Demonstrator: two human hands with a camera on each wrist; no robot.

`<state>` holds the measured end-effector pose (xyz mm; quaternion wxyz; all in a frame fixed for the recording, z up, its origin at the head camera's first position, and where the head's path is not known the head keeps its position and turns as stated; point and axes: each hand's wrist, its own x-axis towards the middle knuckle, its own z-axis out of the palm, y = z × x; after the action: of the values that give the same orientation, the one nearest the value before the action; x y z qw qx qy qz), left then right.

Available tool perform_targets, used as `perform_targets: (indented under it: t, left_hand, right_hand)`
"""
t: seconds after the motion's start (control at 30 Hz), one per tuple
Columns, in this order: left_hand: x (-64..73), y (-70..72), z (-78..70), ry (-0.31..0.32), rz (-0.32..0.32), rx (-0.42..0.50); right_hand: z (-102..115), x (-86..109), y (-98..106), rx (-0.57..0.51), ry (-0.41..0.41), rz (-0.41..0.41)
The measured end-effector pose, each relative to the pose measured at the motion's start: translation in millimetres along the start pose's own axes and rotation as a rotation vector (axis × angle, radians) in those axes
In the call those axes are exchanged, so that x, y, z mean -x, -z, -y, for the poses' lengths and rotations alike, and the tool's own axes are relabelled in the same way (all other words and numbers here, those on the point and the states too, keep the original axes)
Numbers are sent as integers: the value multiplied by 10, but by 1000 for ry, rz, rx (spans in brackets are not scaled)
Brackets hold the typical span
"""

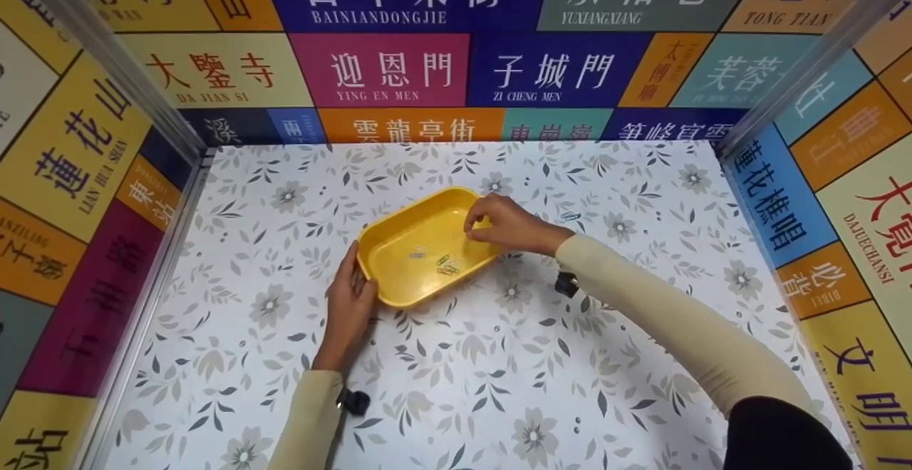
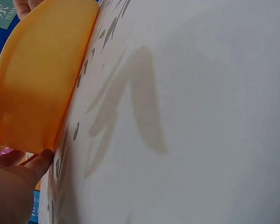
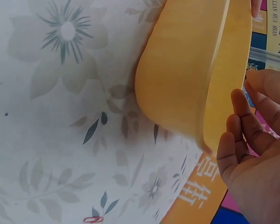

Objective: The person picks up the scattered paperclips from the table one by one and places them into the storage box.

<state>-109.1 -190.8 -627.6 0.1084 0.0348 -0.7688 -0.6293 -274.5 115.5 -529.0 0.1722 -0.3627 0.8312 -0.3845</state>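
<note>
A yellow plastic tray (image 1: 399, 292) stands on the table with several paper clips (image 1: 447, 265) on its floor. My left hand (image 1: 350, 299) holds the tray's left end, thumb at the near corner and fingers along the side. In the left wrist view that thumb (image 2: 42, 163) lies low against the tray wall (image 2: 42, 79). Over the tray's right end is my right hand (image 1: 509, 224), fingers curled and thumb close to the index finger. The right wrist view shows this hand (image 3: 261, 135) beside the rim; whether a small thing is between its fingertips is hidden.
A few paper clips (image 1: 571, 216) lie on the table to the right of the tray, a red paper clip (image 3: 93, 219) among them. The tabletop (image 1: 456, 399) has a floral cover. Panels with printed signs (image 1: 399, 71) wall it at the back and both sides.
</note>
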Motion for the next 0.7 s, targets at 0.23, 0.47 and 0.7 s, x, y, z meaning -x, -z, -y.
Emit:
perform_targets:
  t: [0.23,0.47,0.7]
  left_hand:
    - [-4,-2,-10,17,9,15]
    - [1,2,-6,5,18,26]
    - [4,5,-6,12,21,25]
  right_hand:
    - [-140,188,139,-10,-55,-85]
    - [-303,362,209,-18,-130,-163]
    - [-486,572,244,-46,-157,-232]
